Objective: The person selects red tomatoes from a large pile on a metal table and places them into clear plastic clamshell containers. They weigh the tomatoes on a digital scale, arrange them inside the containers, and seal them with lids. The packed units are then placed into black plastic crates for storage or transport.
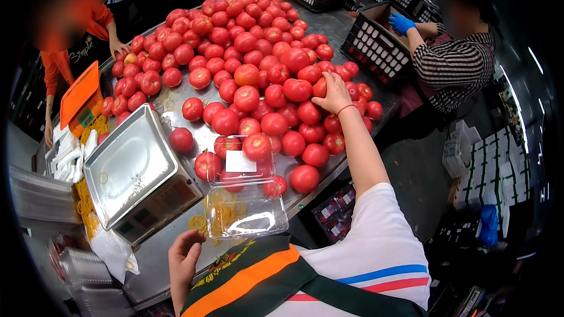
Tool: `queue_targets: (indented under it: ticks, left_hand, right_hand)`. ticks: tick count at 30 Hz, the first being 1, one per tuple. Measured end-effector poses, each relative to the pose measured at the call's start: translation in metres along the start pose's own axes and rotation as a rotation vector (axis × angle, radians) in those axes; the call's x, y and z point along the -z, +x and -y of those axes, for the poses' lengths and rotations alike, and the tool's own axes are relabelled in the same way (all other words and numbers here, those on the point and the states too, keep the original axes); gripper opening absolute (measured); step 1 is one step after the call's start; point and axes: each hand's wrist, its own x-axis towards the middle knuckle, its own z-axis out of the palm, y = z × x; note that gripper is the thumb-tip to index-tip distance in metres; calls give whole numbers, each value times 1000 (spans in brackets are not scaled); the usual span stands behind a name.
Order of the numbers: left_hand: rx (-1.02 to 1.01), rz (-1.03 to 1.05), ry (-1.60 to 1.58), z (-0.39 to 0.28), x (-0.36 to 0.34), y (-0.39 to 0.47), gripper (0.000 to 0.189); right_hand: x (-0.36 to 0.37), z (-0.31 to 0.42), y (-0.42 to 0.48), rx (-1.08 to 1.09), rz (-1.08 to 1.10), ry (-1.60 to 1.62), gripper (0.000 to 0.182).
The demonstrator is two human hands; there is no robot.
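Note:
My right hand [333,94] reaches into the right side of a large heap of red tomatoes. Its thumb and fingers curve around one tomato [320,87], which the hand partly covers. Low in the view, beside the apron, my left hand [187,248] is empty, its fingers bent and apart from the thumb. Just beyond it lies an open clear plastic clamshell box [246,213], with yellow rubber bands [199,224] on the table around it. The raised lid [241,162] carries a white label and stands in front of several tomatoes.
A weighing scale with a metal pan [132,169] stands at left, near an orange scale [81,97] and stacked clear boxes [42,198]. One co-worker's hand [118,47] touches the heap's far left. Another person's blue-gloved hand [401,23] is at a black crate [374,46] on the right.

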Motion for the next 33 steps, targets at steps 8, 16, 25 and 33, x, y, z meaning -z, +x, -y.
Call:
queue_targets:
  ticks: [8,16,25,33]
  left_hand:
    - [-41,28,61,-8,-12,21,27]
    - [-34,14,4,-6,-4,21,27]
    - [-13,-89,-35,-2,22,6,26]
    - [-163,84,-145,-34,5,72,28]
  right_hand:
    - [-6,75,9,174,152,-243,75]
    - [-79,149,97,135,24,343,69]
    - [-102,169,94,-202,9,1481,56]
    - [-6,216,-16,-402,788,2156,70]
